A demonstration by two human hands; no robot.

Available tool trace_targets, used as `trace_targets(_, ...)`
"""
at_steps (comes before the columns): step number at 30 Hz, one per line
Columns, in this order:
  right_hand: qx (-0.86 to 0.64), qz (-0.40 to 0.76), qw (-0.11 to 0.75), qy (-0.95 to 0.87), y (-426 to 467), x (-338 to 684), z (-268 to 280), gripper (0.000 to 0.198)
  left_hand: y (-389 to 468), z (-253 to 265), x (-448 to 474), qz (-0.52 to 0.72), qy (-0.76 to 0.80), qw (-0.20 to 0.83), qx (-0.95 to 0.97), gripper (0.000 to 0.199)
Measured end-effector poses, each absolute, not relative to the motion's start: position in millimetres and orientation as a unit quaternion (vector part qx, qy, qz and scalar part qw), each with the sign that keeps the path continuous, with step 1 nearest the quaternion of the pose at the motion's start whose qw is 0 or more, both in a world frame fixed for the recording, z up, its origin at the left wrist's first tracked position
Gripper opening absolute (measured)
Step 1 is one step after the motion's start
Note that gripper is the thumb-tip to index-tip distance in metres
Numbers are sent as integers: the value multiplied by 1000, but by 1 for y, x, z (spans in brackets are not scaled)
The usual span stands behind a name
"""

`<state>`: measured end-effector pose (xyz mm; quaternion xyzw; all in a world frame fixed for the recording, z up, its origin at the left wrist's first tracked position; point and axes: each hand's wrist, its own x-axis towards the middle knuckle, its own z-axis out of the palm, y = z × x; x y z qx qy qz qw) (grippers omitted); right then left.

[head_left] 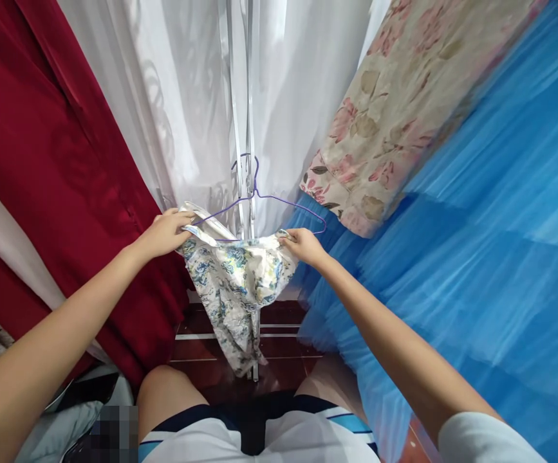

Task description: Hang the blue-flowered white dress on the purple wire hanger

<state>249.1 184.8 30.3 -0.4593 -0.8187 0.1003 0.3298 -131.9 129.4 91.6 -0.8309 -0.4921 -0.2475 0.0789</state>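
A white garment with a blue and yellow floral print [235, 276] hangs in front of me, partly on a thin purple hanger [286, 201]. My left hand [167, 231] pinches its upper left edge, where the hanger's left end runs into the cloth. At the upper right edge, my right hand [302, 245] grips the fabric between thumb and fingers. The hanger's right end sticks out bare above that hand. Its hook is up by the white metal poles [252, 128]. The garment's lower part tapers down towards the floor.
Dark red curtain-like cloth [90, 193] hangs at left, and white drapes [182, 96] hang behind. To the right are a pink floral cloth [370, 141] and blue tulle [476, 257]. Below lies a reddish tiled floor [196, 350]. Pale fabric [71, 424] lies at lower left.
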Motion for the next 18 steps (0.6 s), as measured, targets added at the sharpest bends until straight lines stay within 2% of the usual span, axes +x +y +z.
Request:
trace_targets(3,-435,122,333,-828,171,243,22,23,123,95,-90,-332,-446,47,-830,17)
trace_targets(5,-416,128,349,-830,160,249,19,23,122,92,-71,-398,-466,71,-787,15)
trace_targets(6,-408,131,361,-828,155,256,19,28,121,89,-66,-426,-477,86,-764,19)
trace_targets(8,-398,140,389,-819,149,276,23,54,120,85,-62,-461,-478,105,-741,25)
trace_targets(10,-393,159,431,-797,148,301,30,76,118,83,-62,-471,-455,109,-748,22)
trace_targets(11,-391,170,456,-781,150,312,36,80,116,83,-63,-473,-445,109,-753,19)
trace_targets(14,-385,207,477,-763,162,339,59,67,112,86,-65,-487,-439,99,-749,18)
trace_targets(18,-400,364,363,-759,174,355,89,26,118,87,-75,-502,-468,82,-723,21)
